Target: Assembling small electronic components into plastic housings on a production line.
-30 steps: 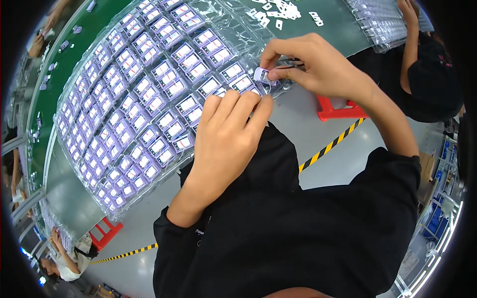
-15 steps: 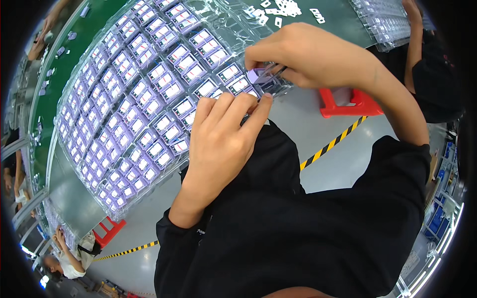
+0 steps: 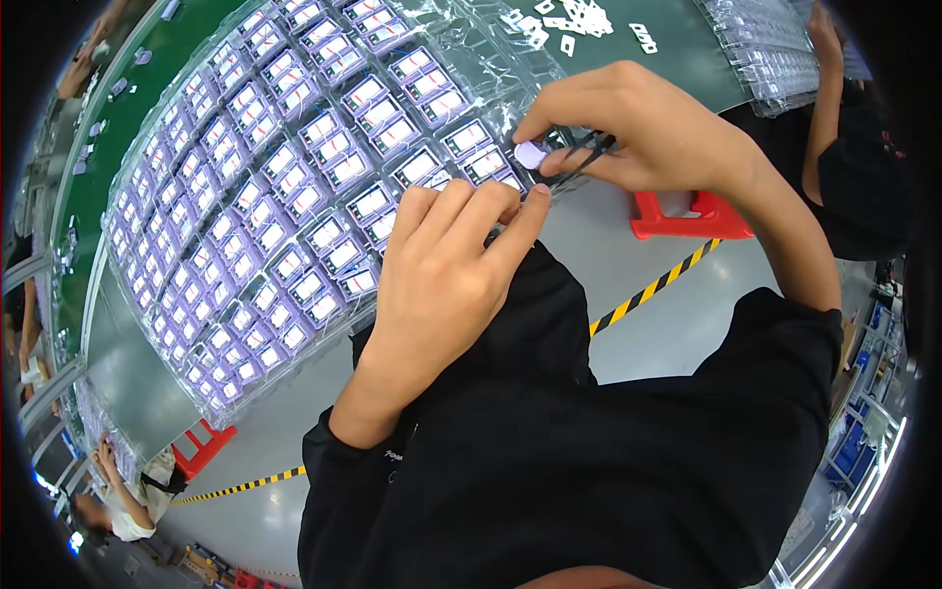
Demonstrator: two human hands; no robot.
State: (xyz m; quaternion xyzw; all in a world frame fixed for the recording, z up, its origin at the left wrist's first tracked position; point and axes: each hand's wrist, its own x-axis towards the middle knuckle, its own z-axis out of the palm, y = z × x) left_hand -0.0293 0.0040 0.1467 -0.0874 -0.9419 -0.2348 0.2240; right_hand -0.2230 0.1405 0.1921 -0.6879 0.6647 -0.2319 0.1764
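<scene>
My right hand (image 3: 638, 128) pinches dark tweezers (image 3: 592, 154) at the right end of a clear plastic tray (image 3: 334, 327). A small lilac piece (image 3: 530, 155) with a rounded end shows between its fingertips. Whether the tweezers' tips touch that piece is hidden by the fingers. My left hand (image 3: 442, 265) lies over the tray's near edge with bent fingers and the thumb apart, its thumb tip close to the lilac piece. Rows of lilac cases (image 3: 429, 86) with white rectangles and thin red and blue wires fill the tray's pockets.
Loose white frame-shaped pieces (image 3: 586, 18) lie on the green table (image 3: 677, 69) beyond the tray. More clear trays (image 3: 760, 49) are stacked at the far right, by another person's arm (image 3: 824, 88). A red stool (image 3: 687, 218) stands on the grey floor.
The lilac piece has turned in my right hand, so its rounded end now shows. The view has shifted slightly; my left hand stays at the tray's edge.
</scene>
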